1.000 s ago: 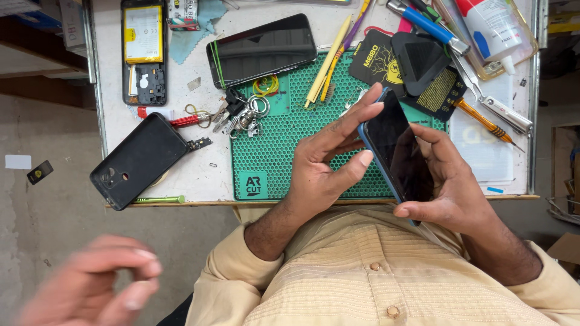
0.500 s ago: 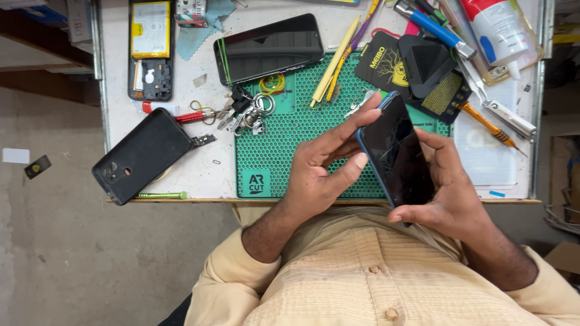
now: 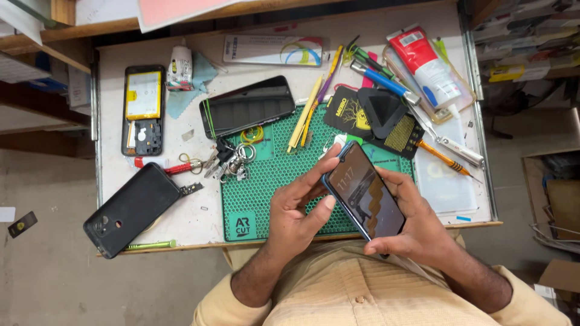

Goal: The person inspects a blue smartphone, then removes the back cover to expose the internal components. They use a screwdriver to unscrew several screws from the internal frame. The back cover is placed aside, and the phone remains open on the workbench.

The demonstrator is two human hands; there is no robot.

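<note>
Right hand [image 3: 417, 232] is cradling a dark smartphone [image 3: 365, 196] from underneath, screen lit up, just above the green mat [image 3: 266, 193] at the desk's front edge. Left hand [image 3: 299, 208] pinches the phone's left side, thumb on the edge.

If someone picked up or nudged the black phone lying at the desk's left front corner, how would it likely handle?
The black phone looks like a flat, rigid slab, so it would probably slide rather than roll or tip. One corner seems to overhang the desk edge, so an outward push might drop it. Its matte back probably gives a fair hold.
</note>
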